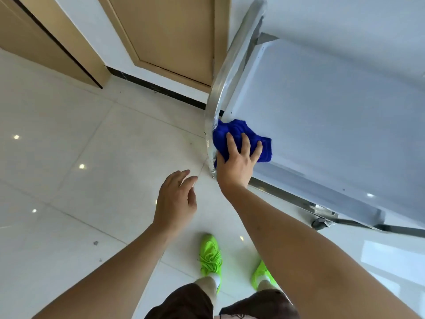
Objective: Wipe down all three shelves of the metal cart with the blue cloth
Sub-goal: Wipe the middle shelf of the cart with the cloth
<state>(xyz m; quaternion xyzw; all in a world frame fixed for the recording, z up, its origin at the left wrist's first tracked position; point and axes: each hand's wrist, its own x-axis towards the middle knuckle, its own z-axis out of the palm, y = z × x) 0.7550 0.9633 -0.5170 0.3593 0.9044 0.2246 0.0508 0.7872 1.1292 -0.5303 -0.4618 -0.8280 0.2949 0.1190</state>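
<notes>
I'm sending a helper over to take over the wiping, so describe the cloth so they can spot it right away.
Find the metal cart standing by the tan door. On its top shelf, at the near left corner beside the curved rail, lies the blue cloth, bunched under the right hand, which presses on it. It is the only deep blue thing there, vivid against the pale grey shelf.

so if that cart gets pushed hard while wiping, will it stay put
Probably not. The cart has a small wheel and stands on glossy tile floor, so it likely rolls easily. Only the right hand presses on it through the blue cloth; the left hand hangs free, so nothing steadies it.
</notes>
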